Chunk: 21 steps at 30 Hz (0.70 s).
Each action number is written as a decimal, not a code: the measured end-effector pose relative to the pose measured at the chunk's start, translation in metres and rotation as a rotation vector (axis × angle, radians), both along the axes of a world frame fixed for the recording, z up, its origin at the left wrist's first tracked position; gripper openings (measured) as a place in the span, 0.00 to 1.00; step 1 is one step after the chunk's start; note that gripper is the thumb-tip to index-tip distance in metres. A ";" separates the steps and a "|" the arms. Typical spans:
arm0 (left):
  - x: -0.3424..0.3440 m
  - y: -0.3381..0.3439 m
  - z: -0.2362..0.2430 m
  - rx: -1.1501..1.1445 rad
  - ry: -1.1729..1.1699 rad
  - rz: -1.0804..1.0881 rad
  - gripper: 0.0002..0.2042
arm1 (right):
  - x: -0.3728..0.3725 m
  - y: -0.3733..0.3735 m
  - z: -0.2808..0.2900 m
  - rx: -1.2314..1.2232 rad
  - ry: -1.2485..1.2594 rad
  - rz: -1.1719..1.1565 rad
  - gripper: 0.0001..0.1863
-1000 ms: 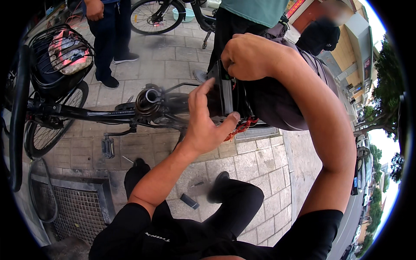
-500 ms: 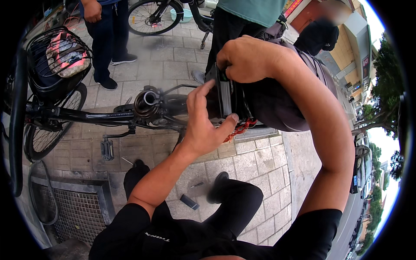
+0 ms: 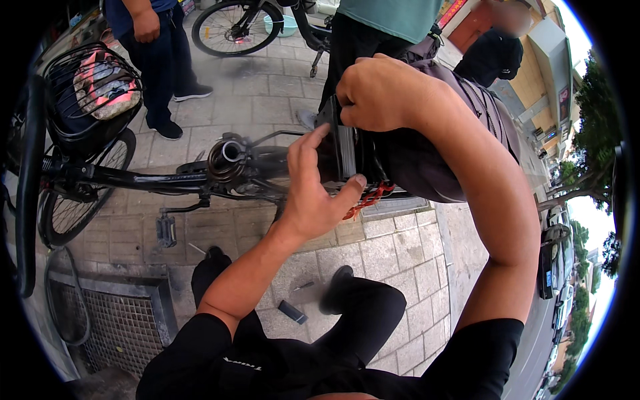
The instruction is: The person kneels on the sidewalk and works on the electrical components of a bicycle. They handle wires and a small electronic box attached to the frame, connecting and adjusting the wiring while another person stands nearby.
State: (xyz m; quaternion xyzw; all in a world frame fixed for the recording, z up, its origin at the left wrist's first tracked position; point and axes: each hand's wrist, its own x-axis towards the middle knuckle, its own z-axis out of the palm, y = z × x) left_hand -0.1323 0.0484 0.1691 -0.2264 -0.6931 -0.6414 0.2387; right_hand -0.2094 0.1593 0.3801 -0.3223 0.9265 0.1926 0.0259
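One long black bicycle [image 3: 150,180] stretches across the paving, its front wheel [image 3: 57,213] at far left. Beyond it stand a person in dark navy trousers [image 3: 160,80] and another in a loose teal-green top [image 3: 390,17]. A bulky dark grey fabric bag [image 3: 430,173] bulges under the right forearm. At lower left lies a square-meshed metal grate [image 3: 117,323]; above the front wheel is a black wire basket [image 3: 57,83].

A black rectangular block with a grey ribbed side [image 3: 345,152] stands between the bag and the open round frame tube [image 3: 230,152], toward the bicycle's rear. The left hand [image 3: 309,193] is clamped across it, fingertips on its left face, thumb at its near end. The right hand [image 3: 377,93] is curled into a fist at the far end; whether its hidden fingertips pinch anything, I cannot tell.

Tangled red-orange cord [image 3: 373,200] hangs just beside the left thumb. A small dark oblong bar [image 3: 292,311] lies on the paving between the person's legs.
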 end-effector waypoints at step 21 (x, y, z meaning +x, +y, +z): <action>0.003 -0.001 0.003 0.073 -0.085 -0.080 0.43 | -0.002 0.002 0.004 -0.093 0.020 -0.013 0.16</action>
